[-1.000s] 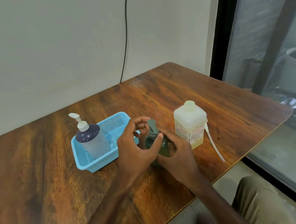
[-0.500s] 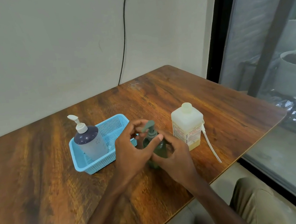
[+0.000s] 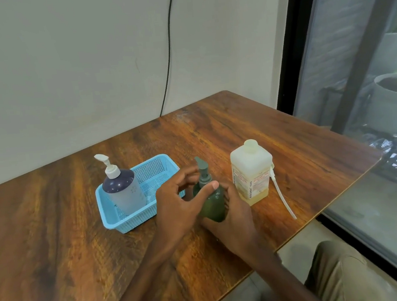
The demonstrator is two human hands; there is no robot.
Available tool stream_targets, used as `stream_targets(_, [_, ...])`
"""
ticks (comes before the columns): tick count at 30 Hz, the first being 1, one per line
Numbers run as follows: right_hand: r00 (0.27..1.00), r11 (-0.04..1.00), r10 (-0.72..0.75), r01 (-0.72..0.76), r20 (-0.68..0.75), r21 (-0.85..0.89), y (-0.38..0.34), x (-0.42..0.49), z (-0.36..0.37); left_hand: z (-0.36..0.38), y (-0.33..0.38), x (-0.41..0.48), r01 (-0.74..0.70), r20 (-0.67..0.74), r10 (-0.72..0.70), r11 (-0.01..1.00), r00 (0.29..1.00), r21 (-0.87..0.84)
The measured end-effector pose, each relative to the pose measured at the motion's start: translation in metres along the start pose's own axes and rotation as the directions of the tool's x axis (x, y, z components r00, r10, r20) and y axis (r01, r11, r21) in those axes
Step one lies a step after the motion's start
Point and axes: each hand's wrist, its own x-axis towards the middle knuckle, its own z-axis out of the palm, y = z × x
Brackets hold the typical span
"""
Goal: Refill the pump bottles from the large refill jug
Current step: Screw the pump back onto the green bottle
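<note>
A small dark green pump bottle (image 3: pixel 212 204) stands on the wooden table (image 3: pixel 290 145) with its grey-green pump head (image 3: pixel 202 168) on top. My left hand (image 3: pixel 179 206) curls around the pump collar, thumb on the bottle's shoulder. My right hand (image 3: pixel 233 216) wraps the bottle's body from the right. A square translucent refill jug (image 3: pixel 252 172) with yellowish liquid low inside stands just right of the bottle, its mouth uncapped. A dark purple and frosted pump bottle (image 3: pixel 123 190) with a white pump stands in a blue basket (image 3: pixel 136 221).
A white pump tube (image 3: pixel 283 194) lies on the table against the jug's right side. The table's front edge runs close behind my wrists. A black cable (image 3: pixel 169 50) hangs down the wall. A glass window (image 3: pixel 369 83) is on the right.
The green bottle's pump head has turned, its nozzle now pointing away to the back left. My left fingers have shifted around the collar. My right hand stays on the bottle.
</note>
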Motion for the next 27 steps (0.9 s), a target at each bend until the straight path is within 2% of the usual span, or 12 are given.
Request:
stream_targets(2, [1.0, 0.999, -0.01, 0.01, 0.016, 0.034, 0.001, 0.003, 0.0, -0.005, -0.003, 0.003, -0.009, 0.075, 0.01, 1.0, 0.997, -0.014])
stream_targets(4, [0.993, 0.992, -0.01, -0.004, 0.117, 0.124, 0.004, 0.008, -0.008, -0.013, -0.003, 0.005, -0.033, 0.202, 0.041, 0.999, 0.979, -0.043])
stream_targets(7, [0.951, 0.977, -0.008, -0.059, 0.308, 0.207, 0.01, 0.018, -0.023, -0.025, 0.001, 0.005, -0.019, 0.417, 0.091, 0.984, 0.904, -0.175])
stream_targets(9, [0.934, 0.973, 0.0, -0.082, 0.358, 0.214, 0.012, 0.021, -0.027, -0.029, 0.001, 0.004, 0.031, 0.489, 0.088, 0.973, 0.868, -0.231])
stream_targets(11, [0.937, 0.978, 0.009, -0.081, 0.349, 0.192, 0.014, 0.02, -0.025, -0.026, -0.002, 0.003, -0.005, 0.423, 0.06, 0.992, 0.904, -0.129])
stream_targets(13, [0.952, 0.985, 0.026, -0.077, 0.306, 0.155, 0.014, 0.015, -0.021, -0.018, -0.003, -0.002, -0.049, 0.222, 0.038, 0.998, 0.974, 0.041])
stream_targets(14, [0.961, 0.99, 0.03, -0.067, 0.275, 0.126, 0.014, 0.013, -0.018, -0.013, -0.002, -0.004, -0.045, 0.118, 0.037, 0.996, 0.992, 0.071])
stream_targets(16, [0.975, 0.997, 0.028, -0.043, 0.221, 0.06, 0.014, 0.009, -0.014, -0.004, 0.001, -0.008, -0.014, -0.015, 0.015, 0.996, 1.0, 0.085])
stream_targets(19, [0.985, 1.0, 0.027, -0.028, 0.169, 0.002, 0.012, 0.004, -0.009, 0.002, 0.003, -0.01, -0.001, -0.085, 0.009, 0.995, 0.996, 0.095])
stream_targets(22, [0.989, 1.0, -0.002, -0.001, 0.147, 0.026, 0.013, 0.002, -0.006, -0.004, -0.002, -0.01, -0.048, -0.064, 0.054, 0.994, 0.996, 0.101])
stream_targets(25, [0.983, 0.998, -0.016, 0.005, 0.182, 0.058, 0.013, 0.004, -0.01, -0.018, -0.003, -0.005, -0.114, 0.126, 0.107, 0.992, 0.986, 0.048])
stream_targets(27, [0.967, 0.995, -0.01, -0.015, 0.256, 0.094, 0.011, 0.008, -0.015, -0.024, -0.001, -0.003, -0.175, 0.218, 0.177, 0.984, 0.96, -0.028])
